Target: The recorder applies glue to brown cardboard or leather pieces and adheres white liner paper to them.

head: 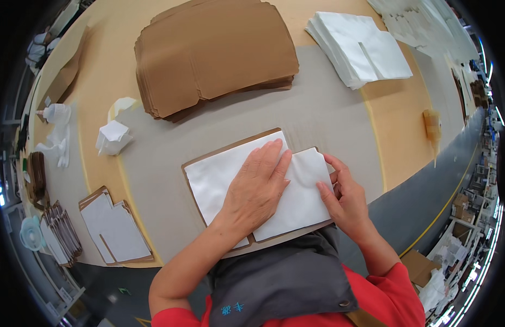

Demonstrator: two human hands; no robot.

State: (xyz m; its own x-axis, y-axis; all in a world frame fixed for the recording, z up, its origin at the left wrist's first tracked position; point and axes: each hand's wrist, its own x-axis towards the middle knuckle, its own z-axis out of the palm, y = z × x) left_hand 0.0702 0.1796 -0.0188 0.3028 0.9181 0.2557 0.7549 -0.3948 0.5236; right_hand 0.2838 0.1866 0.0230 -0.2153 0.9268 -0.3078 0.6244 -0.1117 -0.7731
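In front of me a white sheet (211, 173), soft like cloth or padding, lies on a brown piece (232, 147) that looks like leather or card. Brown borders show along its edges, and a slit runs up from the near side. My left hand (256, 184) is spread flat on the sheet near its middle, pressing from above. At the right edge, my right hand (344, 198) has its thumb on top of the white layer and its fingers curled around the side. What those fingertips touch underneath is hidden.
Beyond are a stack of brown pieces (223, 53) and a stack of white sheets (358, 49). A glue bottle (432, 124) lies right; another bottle (56, 113), crumpled white paper (113, 137) and layered white-and-brown pieces (117, 229) lie left. The table's near edge meets my apron (277, 278).
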